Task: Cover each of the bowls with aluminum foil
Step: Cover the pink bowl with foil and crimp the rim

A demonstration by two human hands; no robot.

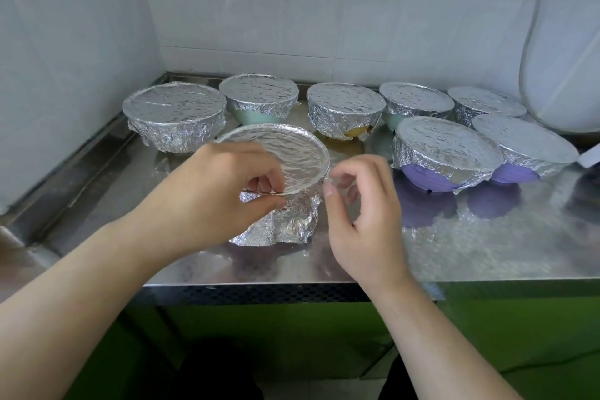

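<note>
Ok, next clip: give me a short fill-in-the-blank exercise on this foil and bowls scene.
1. The left hand pinches the foil at the rim of the ____ bowl.
2. The right hand holds ____.
3. Foil-covered bowls on the counter, all told: ____.
4. The bowl just right of the hands shows ____ below its foil.

Missing words: nearest; nothing; eight; purple

One head-worn view looks forward and down, close over the steel counter [454,247].
</note>
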